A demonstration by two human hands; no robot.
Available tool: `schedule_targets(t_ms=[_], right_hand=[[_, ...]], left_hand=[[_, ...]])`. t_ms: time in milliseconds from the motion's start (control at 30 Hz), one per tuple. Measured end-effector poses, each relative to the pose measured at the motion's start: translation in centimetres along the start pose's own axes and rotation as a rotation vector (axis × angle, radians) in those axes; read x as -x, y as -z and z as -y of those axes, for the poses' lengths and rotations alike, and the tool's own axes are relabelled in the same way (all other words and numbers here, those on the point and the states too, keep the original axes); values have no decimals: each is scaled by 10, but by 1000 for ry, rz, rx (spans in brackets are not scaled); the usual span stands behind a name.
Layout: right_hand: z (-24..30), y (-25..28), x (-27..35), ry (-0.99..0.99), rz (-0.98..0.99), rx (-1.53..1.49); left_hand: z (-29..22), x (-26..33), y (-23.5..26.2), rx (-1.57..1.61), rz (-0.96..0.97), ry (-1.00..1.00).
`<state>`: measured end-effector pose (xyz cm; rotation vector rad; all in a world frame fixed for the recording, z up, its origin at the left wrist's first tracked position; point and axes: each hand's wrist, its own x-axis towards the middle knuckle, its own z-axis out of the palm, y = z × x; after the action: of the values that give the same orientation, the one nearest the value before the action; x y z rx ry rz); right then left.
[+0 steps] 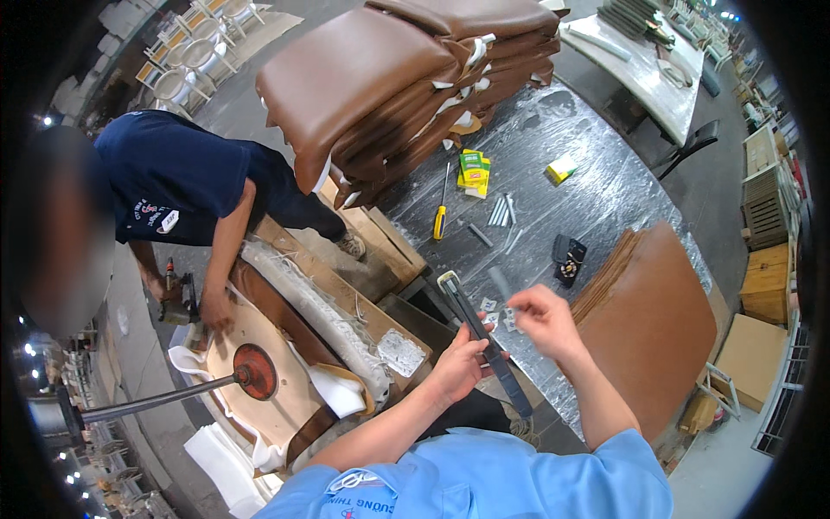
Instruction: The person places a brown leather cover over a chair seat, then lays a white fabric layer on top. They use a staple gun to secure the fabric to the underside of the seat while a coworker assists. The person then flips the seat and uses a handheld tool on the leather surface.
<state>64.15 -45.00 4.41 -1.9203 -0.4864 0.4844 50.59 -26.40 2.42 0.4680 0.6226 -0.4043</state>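
Observation:
My left hand (458, 368) is wrapped round a long narrow black tool (515, 391) with a pale metal channel at its far end; it looks like a staple gun, but its body is partly hidden. Just right of it my right hand (546, 320) is raised, thumb and fingers pinched on a grey strip of staples (500, 282), smeared by motion. The strip is apart from the tool. More staple strips (499, 211) lie on the plastic-covered table (596, 164) beyond, beside a yellow-handled screwdriver (440, 222) and green-yellow boxes (473, 172).
Brown upholstered pads (363, 69) are stacked at the back. Brown sheets (648, 329) lie at right, beside a black tray of small parts (568, 259). At left a co-worker in dark blue (173, 173) bends over a padded seat panel (298, 381) under a round red press foot (256, 372).

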Motion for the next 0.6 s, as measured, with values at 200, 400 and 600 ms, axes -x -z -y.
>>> schedule_targets(t_ms=[200, 400, 600], right_hand=[[78, -7, 16, 108, 214, 408], [100, -17, 26, 105, 242, 540], [113, -26, 30, 140, 286, 655]], left_hand=[[6, 5, -22, -67, 0, 4], [11, 16, -17, -56, 120, -76], [15, 31, -20, -26, 194, -132]])
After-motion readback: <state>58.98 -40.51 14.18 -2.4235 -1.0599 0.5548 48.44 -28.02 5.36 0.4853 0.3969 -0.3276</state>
